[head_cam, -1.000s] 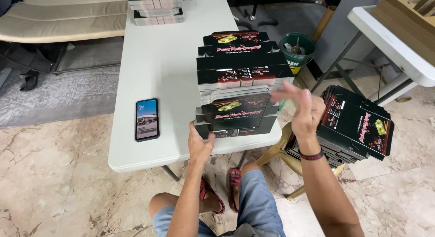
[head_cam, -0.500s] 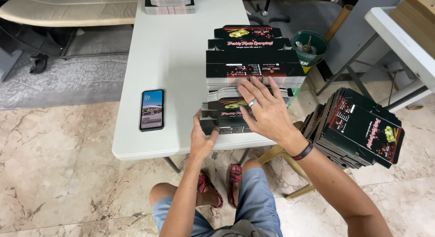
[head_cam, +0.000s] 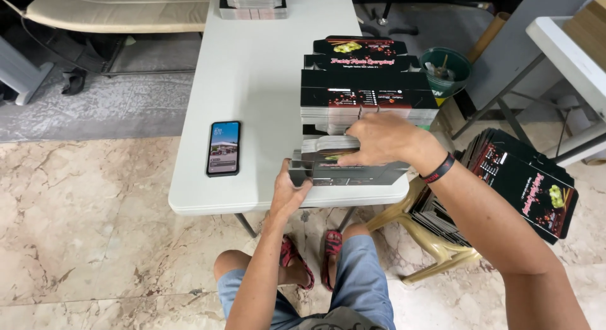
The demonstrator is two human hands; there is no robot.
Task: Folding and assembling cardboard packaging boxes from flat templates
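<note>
A black printed carton box (head_cam: pixel 366 172) lies at the near edge of the white folding table (head_cam: pixel 252 96). My left hand (head_cam: pixel 289 190) grips its left end at the table's edge. My right hand (head_cam: pixel 382 139) lies flat on top of the box, fingers pointing left, with a black band on the wrist. Just behind it rises a tall stack of flat black cartons (head_cam: pixel 366 84).
A smartphone (head_cam: pixel 224 147) with a lit screen lies on the table's left side. Several flat black cartons (head_cam: pixel 524 185) rest on a beige plastic chair (head_cam: pixel 435 248) at right. A green bucket (head_cam: pixel 445 68) stands behind, and another white table (head_cam: pixel 568 52) is at far right.
My right hand came down from the air at the right onto the box top and now presses it. My left hand stayed on the box's left end.
</note>
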